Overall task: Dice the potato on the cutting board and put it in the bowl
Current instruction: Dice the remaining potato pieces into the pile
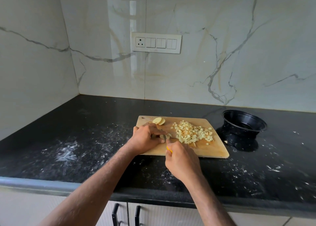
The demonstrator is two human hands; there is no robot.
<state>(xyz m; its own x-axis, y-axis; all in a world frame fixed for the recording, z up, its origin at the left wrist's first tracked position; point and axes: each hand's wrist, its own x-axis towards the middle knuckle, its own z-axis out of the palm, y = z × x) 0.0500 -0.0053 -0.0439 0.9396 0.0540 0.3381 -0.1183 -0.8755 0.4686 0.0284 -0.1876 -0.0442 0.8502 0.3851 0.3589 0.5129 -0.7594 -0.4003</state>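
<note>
Mid-dicing, I'd say well past halfway. My left hand (147,137) sits on the near-left part of the wooden cutting board (216,150), fingers curled down over a few potato strips (166,136), pinning them for the cut. My right hand (181,159) is wrapped around a knife handle (169,149), only a sliver of yellow shows at the top of the fist. The blade is mostly hidden between the two hands, so I can't tell exactly where the edge sits, but it runs toward the strips.

Done so far: a big heap of diced potato (193,133) on the middle-right of the board, pieces fairly small and even, a few strays near the board's right edge.

Left to do: the strips under my left hand, plus two round potato slices (159,121) lying at the far-left corner of the board, uncut, apart from the heap.

The black bowl (243,122) stands on the dark countertop (85,140) just right of the board, near its far corner. It looks empty as far as I can see, so no transfer yet. One tiny bit lies off the board near the bowl's base. White smears across the counter.

Judgement: finish strips, dice slices, then scrape everything into the bowl.
</note>
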